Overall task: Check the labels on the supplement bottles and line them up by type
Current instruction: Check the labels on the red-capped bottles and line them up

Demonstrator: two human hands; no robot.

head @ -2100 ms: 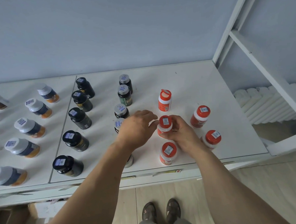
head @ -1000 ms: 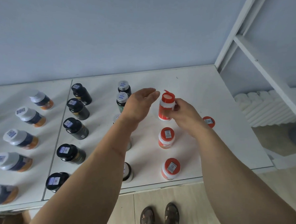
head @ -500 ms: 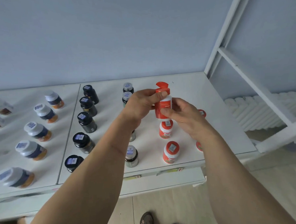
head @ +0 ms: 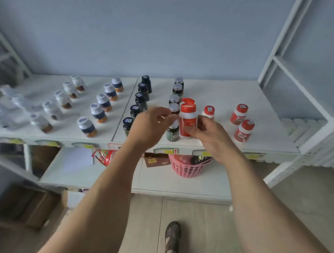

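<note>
The right hand (head: 207, 132) grips the red bottle (head: 188, 121) above the table's (head: 218, 92) front edge, flip cap open, left hand's fingers (head: 161, 115) loosely curled beside it, holding nothing; tilted, pills could spill.

Showing two bare forearms, no sleeves reaching as far as the elbows. Wearing nothing on the left hand (head: 150, 127) or right hand (head: 211, 137): no gloves, rings, watch or bands visible on fingers or wrists. Wearing a dark brown open-strapped sandal (head: 173, 240) at 6 o'clock, with crossing straps over the foot. Showing a sliver of grey trouser leg at the bottom edge, just beneath the sandal.
</note>
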